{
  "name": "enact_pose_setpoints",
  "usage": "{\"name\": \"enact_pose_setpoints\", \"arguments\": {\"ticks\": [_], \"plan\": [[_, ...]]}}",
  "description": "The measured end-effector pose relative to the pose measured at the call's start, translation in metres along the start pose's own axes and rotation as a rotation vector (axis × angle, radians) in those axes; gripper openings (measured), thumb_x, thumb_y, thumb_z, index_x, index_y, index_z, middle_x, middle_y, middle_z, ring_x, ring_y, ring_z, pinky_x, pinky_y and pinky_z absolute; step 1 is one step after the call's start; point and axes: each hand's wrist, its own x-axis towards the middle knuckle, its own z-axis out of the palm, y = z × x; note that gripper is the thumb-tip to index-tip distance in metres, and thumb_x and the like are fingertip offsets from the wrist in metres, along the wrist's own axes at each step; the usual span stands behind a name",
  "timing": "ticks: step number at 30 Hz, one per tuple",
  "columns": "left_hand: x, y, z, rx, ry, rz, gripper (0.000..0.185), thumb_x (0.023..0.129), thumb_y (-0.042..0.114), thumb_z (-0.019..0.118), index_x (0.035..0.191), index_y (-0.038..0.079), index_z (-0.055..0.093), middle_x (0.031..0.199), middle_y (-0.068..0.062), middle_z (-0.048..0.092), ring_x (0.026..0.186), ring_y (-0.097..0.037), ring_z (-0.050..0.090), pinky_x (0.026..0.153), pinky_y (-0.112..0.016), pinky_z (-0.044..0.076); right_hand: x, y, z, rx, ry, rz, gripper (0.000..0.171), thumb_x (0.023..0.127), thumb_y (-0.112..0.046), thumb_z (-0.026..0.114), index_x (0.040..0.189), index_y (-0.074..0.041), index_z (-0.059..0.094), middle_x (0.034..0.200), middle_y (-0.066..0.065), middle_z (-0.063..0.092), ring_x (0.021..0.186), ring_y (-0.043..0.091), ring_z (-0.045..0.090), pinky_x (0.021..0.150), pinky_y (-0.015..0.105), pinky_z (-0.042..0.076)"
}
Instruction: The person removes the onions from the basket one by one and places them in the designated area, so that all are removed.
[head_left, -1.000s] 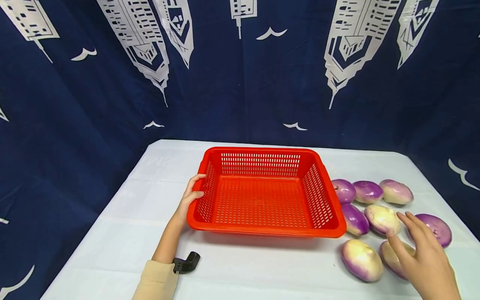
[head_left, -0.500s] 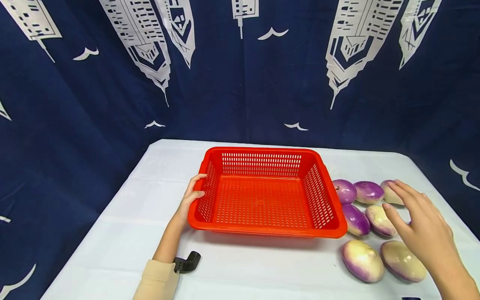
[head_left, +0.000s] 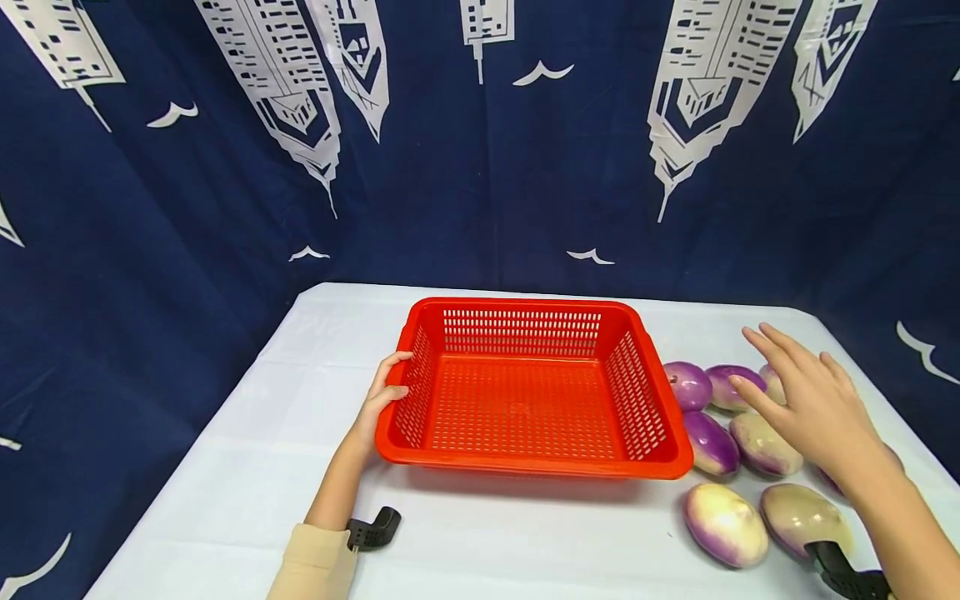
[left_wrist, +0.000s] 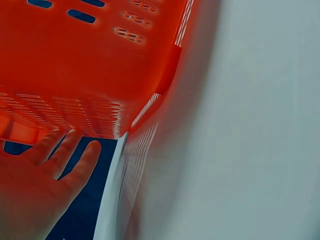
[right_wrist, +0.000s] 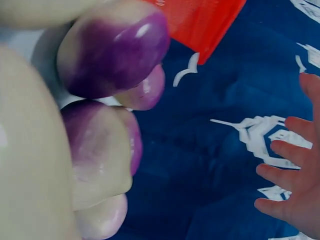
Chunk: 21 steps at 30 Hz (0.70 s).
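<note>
A red slatted basket stands in the middle of the white table with nothing in it. My left hand rests against its left wall; in the left wrist view its fingers lie straight beside the basket. Several purple-and-white turnips lie to the right of the basket. My right hand hovers over the far ones with fingers spread, holding nothing. The right wrist view shows the turnips close up, the fingers and a basket corner.
The white cloth-covered table has bare room to the left of and in front of the basket. A dark blue curtain with white tower prints hangs behind and around it. Black wrist mounts show at both forearms.
My right hand has moved from the near turnips away from me and slightly left, now above the far ones. The left hand and basket have stayed put.
</note>
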Motion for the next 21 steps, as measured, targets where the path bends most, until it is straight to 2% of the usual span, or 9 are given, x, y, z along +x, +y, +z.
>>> {"name": "enact_pose_setpoints", "arguments": {"ticks": [6, 13, 17, 21], "plan": [[0.000, 0.000, 0.000, -0.006, -0.001, 0.012, 0.053, 0.077, 0.004, 0.032, 0.130, 0.012, 0.028, 0.129, -0.010, 0.029, 0.108, -0.026, 0.036, 0.082, -0.035, 0.039, 0.015, 0.005, 0.010, -0.030, -0.066, 0.025, 0.073, 0.084, -0.044, 0.052, 0.145, -0.020, 0.021, 0.145, 0.021, 0.025, 0.131, 0.045, 0.021, 0.101, 0.066, -0.007], [0.000, -0.002, 0.000, -0.002, -0.002, 0.006, 0.053, 0.078, 0.005, 0.032, 0.130, 0.013, 0.028, 0.130, -0.010, 0.028, 0.108, -0.026, 0.036, 0.082, -0.035, 0.040, 0.023, 0.010, 0.021, -0.074, -0.223, 0.110, 0.081, 0.082, -0.058, 0.047, 0.146, -0.028, 0.007, 0.150, 0.022, 0.009, 0.124, 0.061, 0.012, 0.084, 0.080, -0.003], [0.000, -0.002, 0.000, 0.011, 0.003, -0.004, 0.052, 0.079, 0.005, 0.032, 0.130, 0.014, 0.028, 0.130, -0.008, 0.029, 0.107, -0.025, 0.037, 0.081, -0.034, 0.040, 0.022, 0.012, 0.027, -0.115, -0.273, 0.112, 0.082, 0.081, -0.063, 0.044, 0.146, -0.030, 0.005, 0.149, 0.023, 0.006, 0.120, 0.064, 0.014, 0.078, 0.082, -0.001], [0.001, -0.002, -0.002, 0.005, 0.001, 0.003, 0.050, 0.079, 0.005, 0.032, 0.127, 0.016, 0.031, 0.128, -0.008, 0.030, 0.106, -0.025, 0.039, 0.081, -0.033, 0.041, 0.021, 0.012, 0.029, -0.119, -0.286, 0.116, 0.082, 0.080, -0.064, 0.043, 0.145, -0.031, 0.007, 0.149, 0.023, 0.005, 0.120, 0.065, 0.013, 0.076, 0.083, -0.004]]}}
